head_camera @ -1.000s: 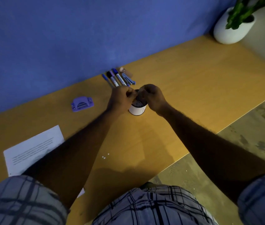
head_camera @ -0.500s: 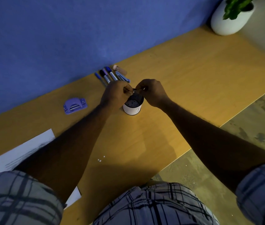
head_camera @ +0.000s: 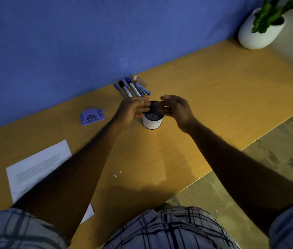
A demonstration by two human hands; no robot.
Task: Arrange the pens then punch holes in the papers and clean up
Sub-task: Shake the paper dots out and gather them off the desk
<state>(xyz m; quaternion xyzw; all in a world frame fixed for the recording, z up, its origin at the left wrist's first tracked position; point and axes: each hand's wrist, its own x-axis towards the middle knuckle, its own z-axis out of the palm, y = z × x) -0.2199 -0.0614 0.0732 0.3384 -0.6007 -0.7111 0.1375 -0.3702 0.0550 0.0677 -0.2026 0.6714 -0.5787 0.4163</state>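
Both hands are up over the little white cup (head_camera: 152, 123) in the middle of the table (head_camera: 223, 97). The left hand (head_camera: 133, 110) is on its left and the right hand (head_camera: 177, 108) on its right, fingers stretched out and loose, tips nearly meeting above the rim. Neither looks clamped on anything.

My guess is this is the cleanup bit. The cup's dark inside has pale specks in it, so it's probably the bin for the punch confetti, and the hands sit right over it so bits drop in. The pens (head_camera: 130, 89) lie in a tidy row just beyond the cup by the blue wall, and the purple hole punch (head_camera: 91, 116) is parked off to the left. A few paper dots (head_camera: 117, 174) lie loose nearer the table's edge, so I'd say cleaning isn't finished.

The printed paper (head_camera: 39, 166) is near left, half hidden under the left forearm and cut off by the shirt. There's a dark shape between the fingertips, but it's too dim to tell if it's the cup wall or something small.
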